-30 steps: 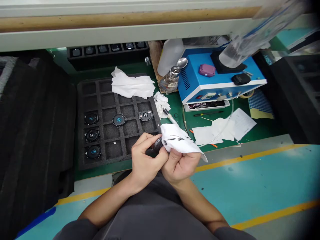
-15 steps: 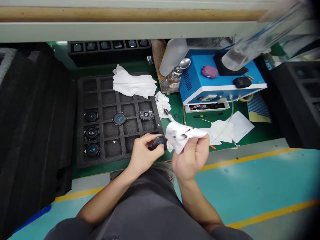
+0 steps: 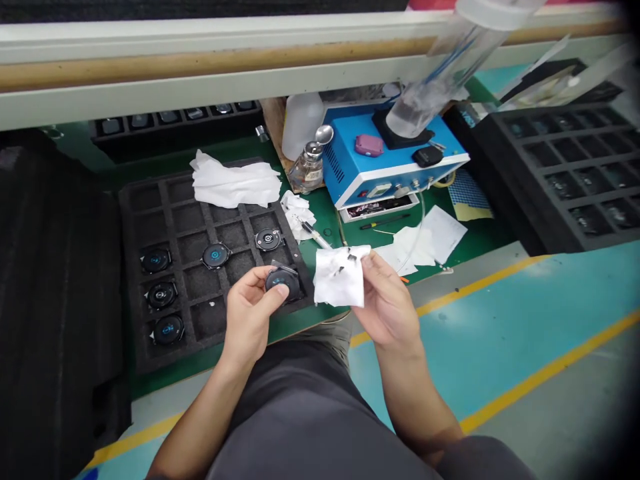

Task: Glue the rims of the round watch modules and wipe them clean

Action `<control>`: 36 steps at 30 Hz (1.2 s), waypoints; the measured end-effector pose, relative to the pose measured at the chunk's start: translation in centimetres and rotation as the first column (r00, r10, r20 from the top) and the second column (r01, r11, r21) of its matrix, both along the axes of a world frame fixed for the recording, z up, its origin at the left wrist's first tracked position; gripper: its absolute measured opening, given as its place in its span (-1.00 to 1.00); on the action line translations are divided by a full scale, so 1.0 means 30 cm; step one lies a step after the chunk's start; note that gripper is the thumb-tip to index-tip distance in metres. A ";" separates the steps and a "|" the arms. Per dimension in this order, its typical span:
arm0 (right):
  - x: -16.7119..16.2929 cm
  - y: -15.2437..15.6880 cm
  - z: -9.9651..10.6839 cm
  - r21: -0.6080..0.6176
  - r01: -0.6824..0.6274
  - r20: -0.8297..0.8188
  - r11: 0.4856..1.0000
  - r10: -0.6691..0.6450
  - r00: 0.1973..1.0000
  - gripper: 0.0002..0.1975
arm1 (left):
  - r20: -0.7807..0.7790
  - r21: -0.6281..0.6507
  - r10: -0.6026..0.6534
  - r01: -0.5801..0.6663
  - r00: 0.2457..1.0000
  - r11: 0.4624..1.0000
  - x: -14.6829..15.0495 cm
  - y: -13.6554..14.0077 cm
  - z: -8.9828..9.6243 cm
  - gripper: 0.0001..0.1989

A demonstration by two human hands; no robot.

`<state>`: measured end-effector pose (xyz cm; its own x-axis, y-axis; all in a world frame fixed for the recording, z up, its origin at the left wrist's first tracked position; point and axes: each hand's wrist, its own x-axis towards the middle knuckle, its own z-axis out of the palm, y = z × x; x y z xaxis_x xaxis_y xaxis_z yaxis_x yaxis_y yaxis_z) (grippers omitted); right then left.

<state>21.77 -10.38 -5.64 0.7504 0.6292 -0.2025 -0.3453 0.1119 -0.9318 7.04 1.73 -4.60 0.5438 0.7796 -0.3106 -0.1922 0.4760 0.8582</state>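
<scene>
Between the thumb and fingers of my left hand (image 3: 253, 310) is a round black watch head (image 3: 283, 281), its dark face turned up. My right hand (image 3: 393, 297) pinches a white wiping cloth (image 3: 340, 277) with black smudges on it. Cloth and watch head are apart, a small gap between them. To the left lies a black foam tray (image 3: 145, 363) with square compartments, several holding round watch heads such as this one (image 3: 217, 255). Another white cloth (image 3: 235, 181) is draped over the tray's far edge.
Right of the tray stand a glass dispenser bottle (image 3: 307, 168), a white plastic bottle (image 3: 303, 123) and a blue machine (image 3: 345, 157) bearing a clear tube. A pen (image 3: 316, 235) and papers (image 3: 443, 233) lie on the green bench. Another foam tray (image 3: 540, 220) is at far right.
My view has swung to the right. The cloth has come away from the watch head and now hangs flatter in my right hand, while the watch face is turned further up.
</scene>
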 end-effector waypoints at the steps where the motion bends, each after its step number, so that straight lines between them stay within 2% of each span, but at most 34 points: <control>1: 0.010 -0.007 0.002 0.000 0.002 -0.012 1.000 -0.002 1.000 -0.80 | 0.004 0.001 0.010 -0.010 1.000 1.000 0.004 0.003 -0.001 -0.71; 4: 0.048 -0.019 0.024 0.038 0.049 -0.051 0.998 -0.048 0.998 -0.80 | 0.003 0.028 0.022 -0.022 1.000 0.999 0.025 0.007 -0.008 -0.70; 6: 0.070 -0.026 0.042 0.073 0.117 -0.024 0.991 -0.115 0.993 -0.76 | 0.004 0.063 0.024 -0.025 1.000 0.998 0.041 0.005 -0.015 -0.71; 8: 0.081 -0.042 0.044 0.056 0.169 0.026 0.984 -0.170 0.985 -0.73 | 0.008 0.083 0.026 -0.026 1.000 0.996 0.056 0.002 -0.025 -0.71; 10: 0.080 -0.071 0.020 -0.036 0.195 0.066 0.980 -0.192 0.979 -0.70 | 0.006 0.076 0.029 -0.029 1.000 0.997 0.068 0.000 -0.037 -0.70; 12: 0.075 -0.112 -0.024 -0.213 0.167 0.107 0.963 -0.147 0.983 -0.62 | -0.001 0.055 0.036 -0.035 0.999 0.998 0.076 0.000 -0.050 -0.69; 14: 0.079 -0.157 -0.068 -0.407 0.149 0.188 0.901 -0.077 0.979 -0.54 | -0.010 0.041 0.046 -0.046 0.999 0.998 0.079 0.002 -0.061 -0.67; 16: 0.101 -0.193 -0.094 -0.536 0.191 0.286 0.822 -0.036 0.957 -0.53 | -0.016 0.035 0.060 -0.059 0.998 0.998 0.080 0.005 -0.068 -0.66; 18: 0.145 -0.209 -0.097 -0.619 0.254 0.396 0.744 0.016 0.918 -0.56 | -0.019 0.029 0.067 -0.067 0.998 0.997 0.080 0.007 -0.070 -0.64; 21: 0.233 -0.192 -0.080 -0.733 0.260 0.471 0.628 0.194 0.861 -0.59 | -0.020 0.021 0.073 -0.073 0.997 0.997 0.079 0.009 -0.068 -0.63; 23: 0.289 -0.164 -0.071 -0.774 0.240 0.467 0.586 0.271 0.842 -0.58 | -0.021 0.020 0.078 -0.078 0.997 0.997 0.077 0.008 -0.066 -0.63; 26: 0.351 -0.119 -0.072 -0.795 0.240 0.475 0.557 0.325 0.818 -0.59 | -0.022 0.021 0.075 -0.074 0.997 0.997 0.075 0.008 -0.067 -0.64; 31: 0.401 -0.063 -0.095 -0.810 0.258 0.502 0.527 0.396 0.769 -0.76 | -0.027 0.008 0.074 -0.074 0.997 0.997 0.074 0.012 -0.071 -0.62; 36: 0.410 -0.065 -0.062 -0.790 0.286 0.546 0.541 0.411 0.730 -0.84 | -0.044 0.000 0.078 -0.078 0.996 0.997 0.077 0.013 -0.076 -0.63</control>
<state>34.08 -12.33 -7.50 0.8538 0.5002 -0.1440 0.3577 -0.7648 -0.5358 9.34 2.11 -6.87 0.4671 0.8186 -0.3344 -0.1910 0.4627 0.8657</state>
